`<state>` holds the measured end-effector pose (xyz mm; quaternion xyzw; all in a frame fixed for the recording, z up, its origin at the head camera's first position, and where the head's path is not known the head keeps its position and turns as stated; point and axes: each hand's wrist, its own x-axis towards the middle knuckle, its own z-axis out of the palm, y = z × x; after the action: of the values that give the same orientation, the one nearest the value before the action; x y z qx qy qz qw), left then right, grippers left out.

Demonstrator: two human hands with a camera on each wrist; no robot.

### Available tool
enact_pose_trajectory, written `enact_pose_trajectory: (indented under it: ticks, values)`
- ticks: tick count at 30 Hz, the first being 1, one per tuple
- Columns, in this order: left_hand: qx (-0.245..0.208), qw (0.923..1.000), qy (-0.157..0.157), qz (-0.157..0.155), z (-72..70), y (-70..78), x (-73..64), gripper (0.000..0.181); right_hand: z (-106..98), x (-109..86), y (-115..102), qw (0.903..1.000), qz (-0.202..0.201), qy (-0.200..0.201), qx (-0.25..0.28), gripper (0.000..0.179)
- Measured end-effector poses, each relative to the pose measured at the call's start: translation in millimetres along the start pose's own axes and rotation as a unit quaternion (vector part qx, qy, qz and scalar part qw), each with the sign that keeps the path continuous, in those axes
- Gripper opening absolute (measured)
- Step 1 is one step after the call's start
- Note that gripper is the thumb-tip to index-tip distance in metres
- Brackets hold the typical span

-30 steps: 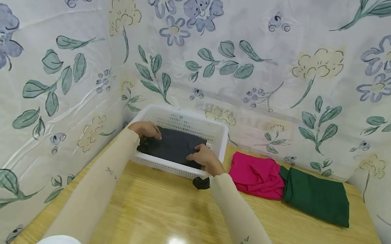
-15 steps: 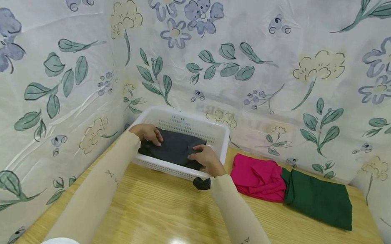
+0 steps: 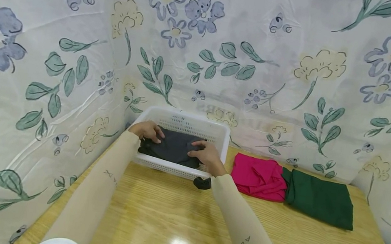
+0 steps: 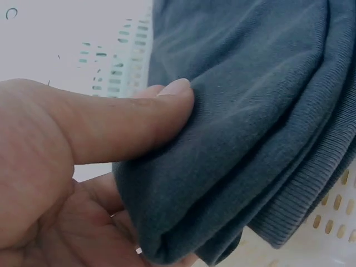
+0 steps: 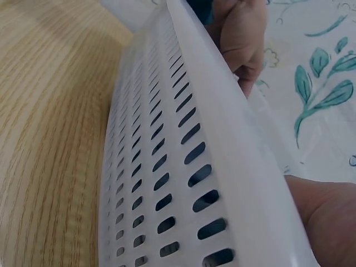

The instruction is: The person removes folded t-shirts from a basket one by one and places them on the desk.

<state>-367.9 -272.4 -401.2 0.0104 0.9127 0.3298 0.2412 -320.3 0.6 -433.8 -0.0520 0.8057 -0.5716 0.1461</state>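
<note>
A dark blue-grey folded garment (image 3: 174, 148) with a ribbed edge lies in a white plastic basket (image 3: 166, 165). My left hand (image 3: 148, 130) grips its left end; in the left wrist view the thumb (image 4: 133, 119) lies on top of the folds (image 4: 239, 111) and the fingers pass underneath. At the garment's right end, my right hand (image 3: 208, 156) reaches over the basket's right side, thumb and forefinger spread apart with the tips at the cloth. The basket wall (image 5: 183, 167) hides most of that hand in the right wrist view.
A crumpled pink cloth (image 3: 258, 177) lies right of the basket, against a folded dark green cloth (image 3: 320, 199). All stand on a wooden table (image 3: 152, 208). Floral-patterned sheeting (image 3: 246, 87) rises behind the table and along its sides.
My right hand's thumb and forefinger have spread further apart over the garment's right end. The left hand stays at the left end, and its fingers have shifted slightly.
</note>
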Motion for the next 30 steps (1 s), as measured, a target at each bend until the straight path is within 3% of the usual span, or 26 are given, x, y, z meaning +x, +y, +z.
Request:
enact_pose_trajectory:
  ticks: [8,14,24,30]
  values:
    - [-0.032,0.9990,0.031,-0.002,-3.5,4.3,-2.9,0.035,-6.1,-1.9,-1.3,0.9990,-0.033,0.017,-0.022,0.038]
    - [-0.050,0.9974,0.049,0.014,-8.4,5.6,-8.0,0.035,-11.2,-5.5,-5.3,0.9979,-0.055,0.025,-0.022,0.038]
    - [-0.094,0.9937,0.045,0.040,-13.4,5.8,-22.0,0.039,-22.4,-12.2,-13.7,0.9977,-0.064,0.020,0.006,0.041]
    - [-0.097,0.9928,0.046,0.053,-14.6,12.7,-26.9,0.039,-31.3,-17.5,-16.0,0.9974,-0.070,0.016,0.012,0.042]
